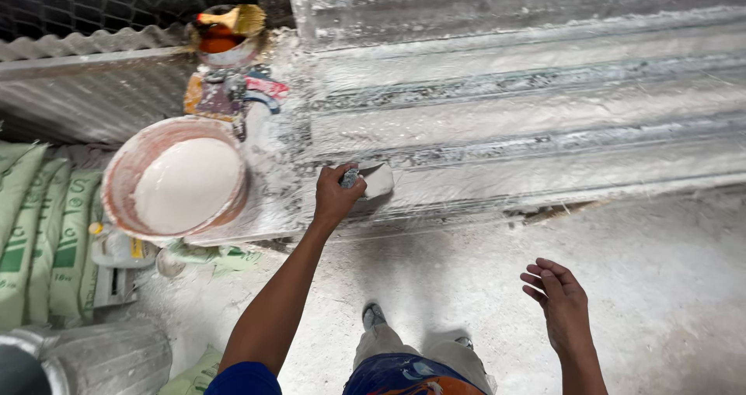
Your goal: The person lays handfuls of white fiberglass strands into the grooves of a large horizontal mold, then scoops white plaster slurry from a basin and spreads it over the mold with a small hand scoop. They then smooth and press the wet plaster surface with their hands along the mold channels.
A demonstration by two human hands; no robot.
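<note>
The left hand (336,195) is clamped on a white-caked flat scraper (371,180) against the plaster-smeared corrugated sheet (528,107). The right hand (561,302) hangs empty, fingers loosely spread. A hard stroke could jog the full round basin of white paste (180,180) (it sits close beside).

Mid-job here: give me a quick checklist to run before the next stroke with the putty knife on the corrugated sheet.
1. Left hand grips putty knife: ok.
2. Blade touching corrugated sheet: ok.
3. Blade loaded with paste: cannot tell.
4. Bowl of white paste beside the left hand, full: ok.
5. Right hand free, off the sheet: ok.
6. Tin with brush upright at the far edge: ok.
</note>
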